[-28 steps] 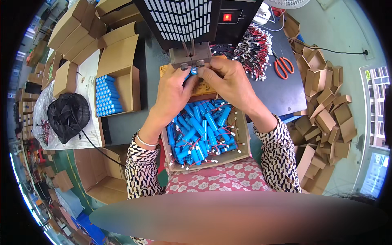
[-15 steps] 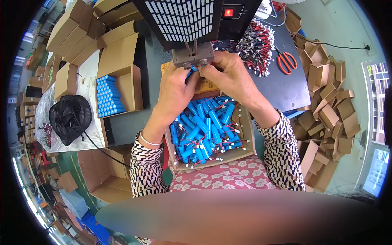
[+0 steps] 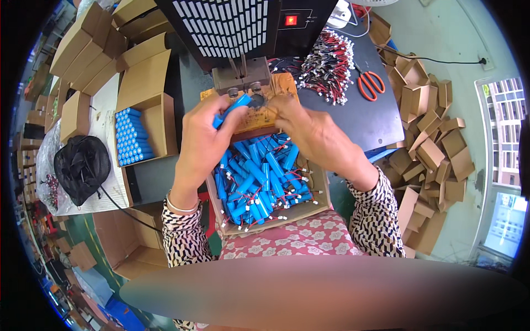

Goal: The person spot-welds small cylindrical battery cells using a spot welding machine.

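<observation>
Left hand [image 3: 203,129] closed on blue cylinder [image 3: 237,103] — right hand [image 3: 309,128] curled, contents unclear — markings [image 3: 310,18] beside red switch [image 3: 291,20].

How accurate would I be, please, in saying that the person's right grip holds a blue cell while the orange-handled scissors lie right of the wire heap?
Only the grip's side is wrong: the head view shows the blue cell in the person's left grip, while the orange-handled scissors lie right of the wire heap.

Cell [image 3: 233,110]: glossy, smooth | work block [image 3: 258,118]: rough, probably wood | open carton [image 3: 170,122]: matt cardboard
</observation>
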Action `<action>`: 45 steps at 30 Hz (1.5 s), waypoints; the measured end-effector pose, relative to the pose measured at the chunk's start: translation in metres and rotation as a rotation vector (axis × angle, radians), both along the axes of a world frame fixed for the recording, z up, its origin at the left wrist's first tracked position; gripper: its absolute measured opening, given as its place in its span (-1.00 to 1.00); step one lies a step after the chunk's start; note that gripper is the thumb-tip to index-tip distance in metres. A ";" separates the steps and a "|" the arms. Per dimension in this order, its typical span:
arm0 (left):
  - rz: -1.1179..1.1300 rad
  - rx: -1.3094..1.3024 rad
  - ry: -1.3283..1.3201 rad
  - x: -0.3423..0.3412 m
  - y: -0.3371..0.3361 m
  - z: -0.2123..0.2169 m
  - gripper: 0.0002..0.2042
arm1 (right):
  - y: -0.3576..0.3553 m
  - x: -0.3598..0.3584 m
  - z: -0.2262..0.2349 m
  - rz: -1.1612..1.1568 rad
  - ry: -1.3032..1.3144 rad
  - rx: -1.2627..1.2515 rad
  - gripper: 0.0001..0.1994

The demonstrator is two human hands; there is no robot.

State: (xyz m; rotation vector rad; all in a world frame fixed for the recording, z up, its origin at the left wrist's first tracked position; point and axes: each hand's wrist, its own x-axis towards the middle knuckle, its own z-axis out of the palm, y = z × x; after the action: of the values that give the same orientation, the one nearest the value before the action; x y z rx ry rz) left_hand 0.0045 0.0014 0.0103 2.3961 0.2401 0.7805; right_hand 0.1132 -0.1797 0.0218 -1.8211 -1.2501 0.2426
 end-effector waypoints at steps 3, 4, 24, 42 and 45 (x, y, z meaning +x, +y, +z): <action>0.029 -0.360 0.123 -0.003 0.000 0.006 -0.83 | 0.003 -0.003 -0.003 0.112 -0.221 -0.023 -0.74; 0.024 -0.493 0.041 0.002 -0.003 0.009 -0.83 | 0.007 -0.004 -0.004 0.121 -0.218 0.001 -0.76; -0.043 -0.027 -0.085 0.018 -0.006 -0.018 -0.72 | 0.052 0.012 -0.004 -0.132 0.314 0.183 -0.82; -0.123 0.126 0.026 -0.006 -0.013 -0.001 -0.73 | 0.013 0.027 0.004 0.151 0.174 0.228 -0.86; -0.416 0.035 0.233 -0.039 -0.017 0.016 -0.73 | -0.029 0.033 0.001 -0.017 0.689 0.027 -0.81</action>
State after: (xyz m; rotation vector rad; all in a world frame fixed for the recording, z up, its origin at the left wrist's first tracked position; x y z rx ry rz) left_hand -0.0346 -0.0152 0.0258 2.4503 -0.1798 0.3172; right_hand 0.1467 -0.2085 0.0230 -1.5231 -0.7415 0.7652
